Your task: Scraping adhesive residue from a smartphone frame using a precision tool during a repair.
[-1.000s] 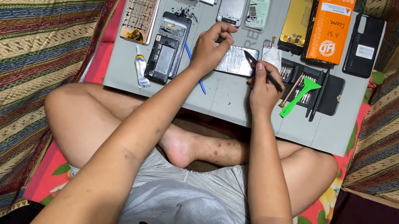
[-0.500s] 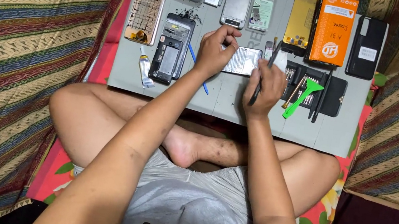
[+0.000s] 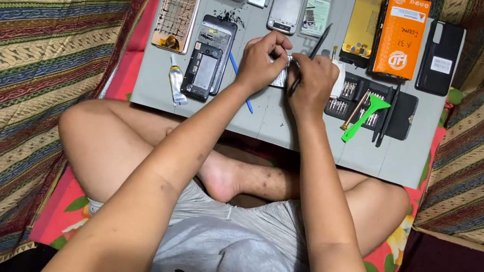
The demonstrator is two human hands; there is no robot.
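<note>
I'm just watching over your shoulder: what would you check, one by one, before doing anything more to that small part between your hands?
1. Left hand steadies the small part: ok.
2. Right hand grips the thin dark tool: ok.
3. Tool tip on the right spot: cannot tell, fingers hide it.
4. Grey work mat rests level across the legs: ok.
5. Green pry tool and bit tray near the right hand: ok.
6. Opened phone and glue tube lie apart from both hands: ok.
</note>
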